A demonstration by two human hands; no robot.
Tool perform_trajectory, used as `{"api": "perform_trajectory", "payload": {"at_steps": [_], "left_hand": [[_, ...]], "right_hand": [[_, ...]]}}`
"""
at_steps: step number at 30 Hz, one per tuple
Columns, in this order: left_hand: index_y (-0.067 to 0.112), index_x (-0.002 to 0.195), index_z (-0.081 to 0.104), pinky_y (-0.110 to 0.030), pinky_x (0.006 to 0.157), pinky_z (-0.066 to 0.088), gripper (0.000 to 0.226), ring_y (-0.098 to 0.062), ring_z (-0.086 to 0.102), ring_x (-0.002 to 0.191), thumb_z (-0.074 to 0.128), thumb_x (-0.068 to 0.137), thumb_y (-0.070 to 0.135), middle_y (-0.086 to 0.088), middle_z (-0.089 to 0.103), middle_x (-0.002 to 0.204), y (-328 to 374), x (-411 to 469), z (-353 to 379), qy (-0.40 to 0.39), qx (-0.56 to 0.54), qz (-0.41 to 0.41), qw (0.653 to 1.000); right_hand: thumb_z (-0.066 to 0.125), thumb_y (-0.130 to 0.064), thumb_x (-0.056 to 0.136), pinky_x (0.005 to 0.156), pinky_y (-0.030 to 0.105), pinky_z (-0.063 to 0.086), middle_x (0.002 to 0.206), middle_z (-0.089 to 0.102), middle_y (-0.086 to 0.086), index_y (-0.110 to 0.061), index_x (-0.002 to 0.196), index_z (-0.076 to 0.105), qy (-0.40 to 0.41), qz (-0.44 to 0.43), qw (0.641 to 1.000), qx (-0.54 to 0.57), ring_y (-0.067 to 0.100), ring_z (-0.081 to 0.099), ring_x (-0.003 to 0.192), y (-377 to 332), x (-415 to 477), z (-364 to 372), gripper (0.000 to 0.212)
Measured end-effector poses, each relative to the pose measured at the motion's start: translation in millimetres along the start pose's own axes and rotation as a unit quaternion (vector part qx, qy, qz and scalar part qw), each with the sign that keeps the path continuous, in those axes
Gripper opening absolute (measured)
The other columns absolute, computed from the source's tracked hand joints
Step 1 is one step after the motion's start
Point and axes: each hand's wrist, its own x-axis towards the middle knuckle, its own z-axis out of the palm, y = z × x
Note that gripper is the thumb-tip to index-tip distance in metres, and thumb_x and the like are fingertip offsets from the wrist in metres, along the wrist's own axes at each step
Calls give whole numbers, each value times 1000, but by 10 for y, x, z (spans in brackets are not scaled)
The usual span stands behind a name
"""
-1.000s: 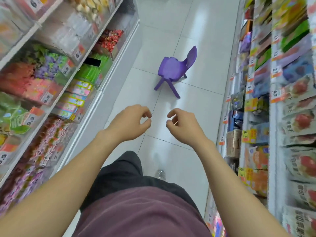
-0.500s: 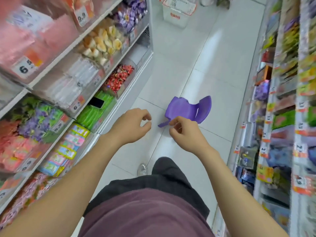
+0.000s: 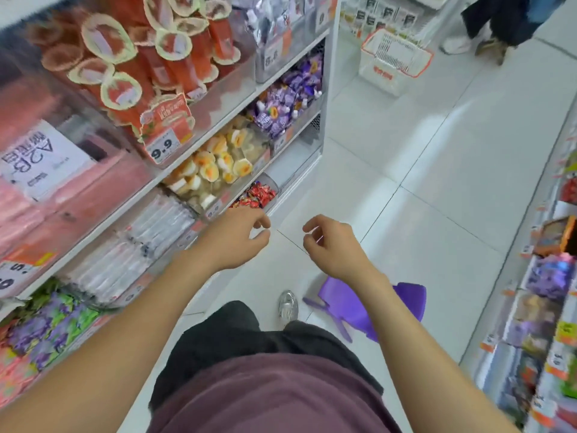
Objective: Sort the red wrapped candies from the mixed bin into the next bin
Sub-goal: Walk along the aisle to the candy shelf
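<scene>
A clear bin of red wrapped candies (image 3: 257, 195) sits low on the left shelf unit, near its far end. An empty clear bin (image 3: 292, 170) stands just beyond it on the same shelf. My left hand (image 3: 232, 237) hovers just below and in front of the red candies, fingers loosely curled, holding nothing. My right hand (image 3: 332, 242) hangs over the aisle floor to the right, fingers also loosely curled and empty. The two hands are apart.
The left shelves (image 3: 193, 170) carry bins of yellow-white sweets (image 3: 218, 164), purple packets (image 3: 281, 104) and white sticks (image 3: 150, 239). A purple child's chair (image 3: 368, 307) stands on the floor under my right arm. A white basket (image 3: 395, 62) and another person's legs (image 3: 499, 23) are down the aisle.
I have walked forward along the aisle; the purple chair now lies beneath my right arm and the red candy bin is right in front of my left hand. Both hands stay empty.
</scene>
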Motion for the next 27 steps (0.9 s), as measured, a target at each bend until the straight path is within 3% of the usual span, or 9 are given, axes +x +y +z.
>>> {"api": "perform_trajectory", "payload": {"at_steps": [4, 11, 14, 18, 22, 27], "left_hand": [[35, 109, 70, -36, 82, 57, 22, -3, 61, 88, 56, 95, 44, 19, 67, 100, -261, 556, -234, 14, -25, -34, 999], [33, 103, 69, -33, 74, 52, 11, -2, 57, 83, 60, 97, 37, 16, 62, 97, -580, 1526, -290, 4, -17, -25, 1000], [35, 102, 69, -37, 78, 56, 17, -9, 63, 87, 56, 95, 41, 16, 66, 95, -606, 1813, -208, -10, -27, -45, 999], [35, 106, 69, -34, 77, 54, 19, -10, 64, 89, 56, 94, 44, 16, 67, 100, -545, 2323, 27, -8, -69, -79, 995], [31, 108, 70, -30, 79, 48, 14, -6, 60, 91, 62, 97, 35, 17, 66, 100, -437, 3092, 384, 30, -99, -110, 989], [31, 117, 67, -40, 89, 54, 26, -17, 62, 99, 58, 93, 35, 8, 63, 110, -456, 3911, 1036, 29, -117, -162, 979]], "right_hand": [[60, -23, 96, 82, 36, 56, 86, 72, -5, -20, 112, 69, -39, -29, 998, -40, 19, 67, 82, -161, 840, -227, 19], [59, -21, 97, 83, 36, 55, 91, 73, -1, -18, 116, 68, -84, -61, 989, -101, 20, 65, 84, -91, 2048, -340, 22], [58, -22, 97, 84, 36, 55, 96, 74, 1, -17, 118, 68, -98, -48, 988, -106, 22, 66, 89, 3, 2398, -470, 24], [54, -36, 92, 84, 42, 58, 95, 71, -6, -29, 113, 66, -121, -53, 983, -130, 20, 66, 88, 316, 3066, -621, 26], [58, -23, 96, 83, 40, 56, 99, 72, 3, -18, 118, 69, -143, -84, 974, -153, 27, 65, 95, 829, 3939, -692, 25], [57, -22, 93, 80, 41, 56, 104, 71, 6, -17, 116, 68, -146, -113, 970, -160, 27, 65, 99, 1465, 4776, -493, 26]]}}
